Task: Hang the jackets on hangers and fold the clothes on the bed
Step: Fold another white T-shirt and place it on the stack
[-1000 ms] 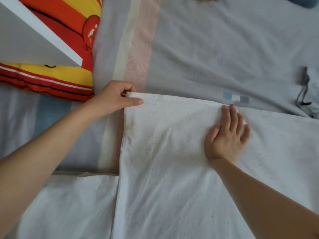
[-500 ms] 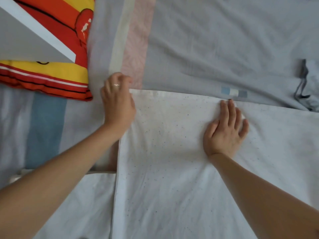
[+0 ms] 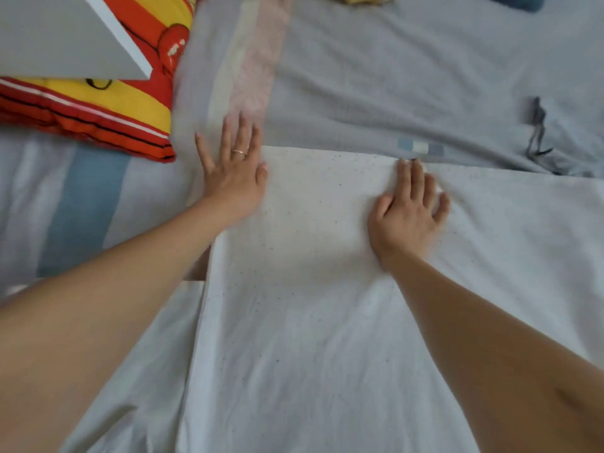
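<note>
Left hand (image 3: 233, 178) lies flat, fingers straight, pressing the far left corner of the white speckled cloth (image 3: 310, 322), which is spread over the near side of the bed (image 3: 392, 76). Right hand (image 3: 408, 210), equally flat, presses the cloth's far edge. Red-yellow pillow (image 3: 108, 103) lies near the left hand, apart from the cloth. Blurred grey item (image 3: 539, 135), possibly a garment, lies toward the bed's right edge.

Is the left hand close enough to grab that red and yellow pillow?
Probably yes. The left hand lies flat on the corner of the white cloth, and only bare bedsheet separates it from the pillow.
</note>
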Tool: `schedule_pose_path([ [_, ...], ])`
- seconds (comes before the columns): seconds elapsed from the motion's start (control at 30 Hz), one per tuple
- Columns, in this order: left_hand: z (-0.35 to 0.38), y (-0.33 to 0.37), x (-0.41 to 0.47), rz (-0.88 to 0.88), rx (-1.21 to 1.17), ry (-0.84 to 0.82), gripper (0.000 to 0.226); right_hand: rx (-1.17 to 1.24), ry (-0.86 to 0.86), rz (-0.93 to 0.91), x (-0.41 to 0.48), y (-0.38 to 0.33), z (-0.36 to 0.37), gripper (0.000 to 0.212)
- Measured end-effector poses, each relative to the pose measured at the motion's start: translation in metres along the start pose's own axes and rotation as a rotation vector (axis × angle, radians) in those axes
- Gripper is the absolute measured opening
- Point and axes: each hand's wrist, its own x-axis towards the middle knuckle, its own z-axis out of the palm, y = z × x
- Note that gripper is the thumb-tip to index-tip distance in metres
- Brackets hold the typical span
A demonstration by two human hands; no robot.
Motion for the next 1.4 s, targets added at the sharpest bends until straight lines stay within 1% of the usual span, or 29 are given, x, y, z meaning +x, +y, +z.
schedule_pose_path([
  [0.07,-0.013,0.043,-0.046,0.107,-0.073,0.131,0.063,0.013,-0.088,-0.038,0.000,-0.001,-0.004,0.061],
  [0.13,-0.014,0.092,-0.107,0.293,-0.146,0.165,0.065,-0.001,-0.181,-0.162,-0.012,0.018,-0.020,0.060],
  [0.17,-0.010,0.105,-0.130,0.366,-0.135,0.165,0.064,-0.017,-0.214,-0.253,-0.021,0.027,-0.026,0.059],
  [0.2,-0.007,0.117,-0.154,0.431,-0.140,0.148,0.064,-0.060,-0.238,-0.323,-0.037,0.050,-0.036,0.058],
  [0.23,0.002,0.139,-0.193,0.502,-0.150,0.138,0.062,-0.144,-0.262,-0.348,-0.075,0.099,-0.052,0.057],
  [0.27,0.011,0.136,-0.210,0.528,-0.124,0.118,0.062,-0.175,-0.273,-0.377,-0.093,0.128,-0.056,0.056],
  [0.3,0.023,0.152,-0.246,0.548,-0.135,0.112,0.062,-0.200,-0.277,-0.346,-0.130,0.183,-0.076,0.057],
  [0.33,0.033,0.148,-0.264,0.536,-0.114,0.084,0.062,-0.205,-0.262,-0.328,-0.150,0.219,-0.083,0.059],
  [0.37,0.041,0.159,-0.297,0.510,-0.116,0.079,0.063,-0.220,-0.246,-0.271,-0.180,0.270,-0.099,0.062],
  [0.43,0.054,0.148,-0.318,0.378,-0.102,0.038,0.063,-0.224,-0.216,-0.212,-0.200,0.305,-0.101,0.063],
  [0.5,0.049,0.158,-0.335,0.249,-0.172,-0.007,0.064,-0.185,-0.114,-0.146,-0.223,0.305,-0.104,0.062],
  [0.53,0.042,0.171,-0.357,0.217,-0.220,-0.035,0.066,-0.150,-0.092,-0.138,-0.249,0.304,-0.105,0.062],
  [0.57,0.038,0.180,-0.366,0.223,-0.246,-0.048,0.067,-0.111,-0.093,-0.187,-0.264,0.295,-0.104,0.060],
  [0.6,0.038,0.191,-0.387,0.289,-0.252,-0.069,0.069,-0.103,-0.149,-0.283,-0.291,0.294,-0.102,0.059],
  [0.67,0.043,0.211,-0.435,0.478,-0.199,-0.115,0.072,-0.150,-0.256,-0.486,-0.340,0.309,-0.098,0.056],
  [0.7,0.048,0.216,-0.461,0.574,-0.172,-0.168,0.076,-0.176,-0.293,-0.496,-0.359,0.327,-0.095,0.056],
  [0.73,0.051,0.222,-0.490,0.673,-0.143,-0.203,0.079,-0.193,-0.313,-0.420,-0.382,0.350,-0.096,0.058],
  [0.8,0.055,0.221,-0.536,0.809,-0.132,-0.295,0.080,-0.174,-0.313,-0.172,-0.413,0.388,-0.103,0.063],
  [0.87,0.052,0.222,-0.569,0.920,-0.138,-0.355,0.080,-0.054,-0.308,0.041,-0.430,0.406,-0.116,0.067],
  [0.9,0.052,0.220,-0.578,0.976,-0.144,-0.367,0.079,0.094,-0.271,0.152,-0.429,0.408,-0.117,0.067],
  [0.97,0.036,0.228,-0.585,1.055,-0.182,-0.422,0.073,0.483,-0.112,0.446,-0.415,0.409,-0.123,0.066],
  [1.0,0.025,0.234,-0.582,1.046,-0.225,-0.460,0.063,0.649,-0.052,0.573,-0.403,0.407,-0.126,0.066],
  [1.03,0.013,0.243,-0.576,0.997,-0.339,-0.500,0.048,0.755,-0.041,0.655,-0.391,0.406,-0.129,0.065],
  [1.07,0.003,0.252,-0.567,0.942,-0.457,-0.554,0.035,0.814,-0.081,0.693,-0.380,0.404,-0.132,0.063],
  [1.13,-0.012,0.275,-0.546,0.757,-0.656,-0.674,0.025,0.891,-0.198,0.667,-0.360,0.404,-0.133,0.055],
  [1.2,-0.017,0.298,-0.526,0.527,-0.911,-0.649,0.023,0.879,-0.291,0.637,-0.350,0.399,-0.131,0.044],
  [1.27,-0.018,0.324,-0.508,0.274,-1.250,-0.665,0.026,0.852,-0.316,0.609,-0.348,0.399,-0.133,0.044],
  [1.33,-0.022,0.350,-0.493,0.040,-1.532,-0.743,0.029,0.982,-0.300,0.613,-0.355,0.400,-0.138,0.032],
  [1.4,-0.031,0.376,-0.478,-0.115,-1.675,-0.800,0.035,1.144,-0.314,0.610,-0.363,0.404,-0.146,0.017],
])
